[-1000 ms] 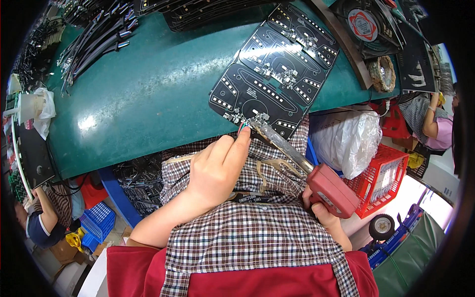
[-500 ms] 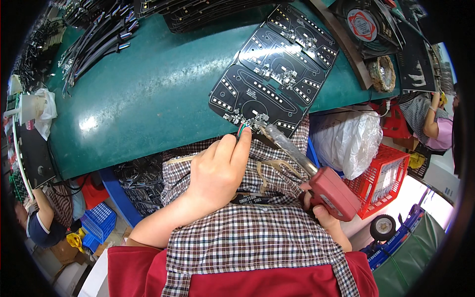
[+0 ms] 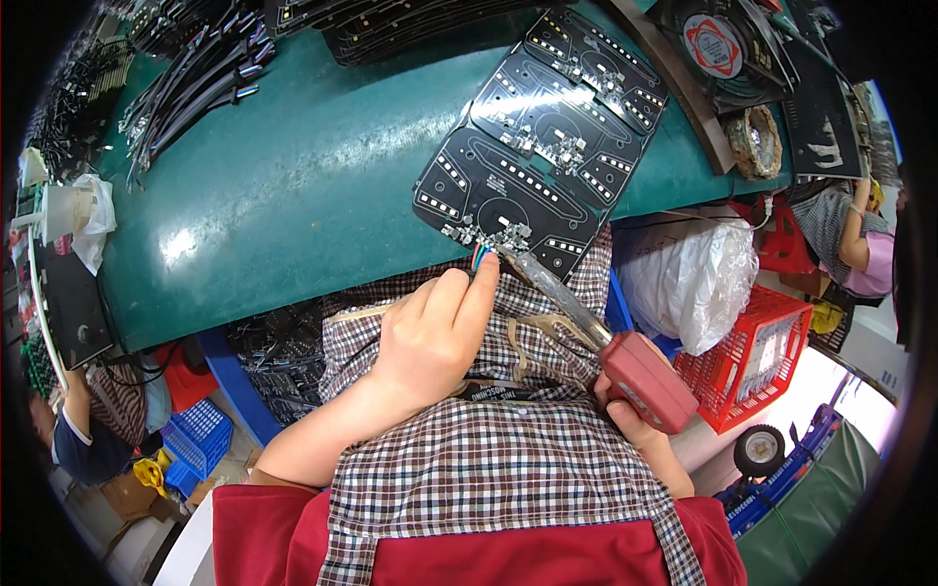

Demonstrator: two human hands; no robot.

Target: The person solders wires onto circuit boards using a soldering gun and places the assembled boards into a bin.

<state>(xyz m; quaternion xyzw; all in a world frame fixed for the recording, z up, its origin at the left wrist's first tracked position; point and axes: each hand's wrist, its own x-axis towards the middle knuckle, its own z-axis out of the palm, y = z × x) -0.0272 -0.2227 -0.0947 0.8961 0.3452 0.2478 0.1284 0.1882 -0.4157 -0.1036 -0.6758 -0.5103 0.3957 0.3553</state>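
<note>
A panel of black circuit boards point(image 3: 503, 176), dotted with white LEDs and small silvery parts, lies at the table's near edge and juts a little over it. Thin coloured wires point(image 3: 479, 257) meet the board's near edge, pinched in the fingers of my left hand point(image 3: 430, 337). My index finger reaches right up to that edge. In my right hand point(image 3: 635, 425) is a soldering iron with a red pistol-style handle point(image 3: 647, 381). Its long metal barrel point(image 3: 562, 298) slants up leftward, with the tip at the board's edge close to my left fingertip. The exact contact is too small to make out.
Bundles of black cables point(image 3: 191, 93) and stacked dark boards point(image 3: 410, 29) occupy the green table's point(image 3: 244, 215) far side. A fan point(image 3: 713, 47) and a round solder-stained block point(image 3: 752, 142) stand right. Below are a blue bin point(image 3: 234, 386), plastic bag point(image 3: 684, 278) and red crate point(image 3: 747, 361). Other people sit at both sides.
The soldering iron's handle has dropped slightly down and to the left with my right hand. Its tip has come lower, nearer my left fingertip. My left hand has barely shifted.
</note>
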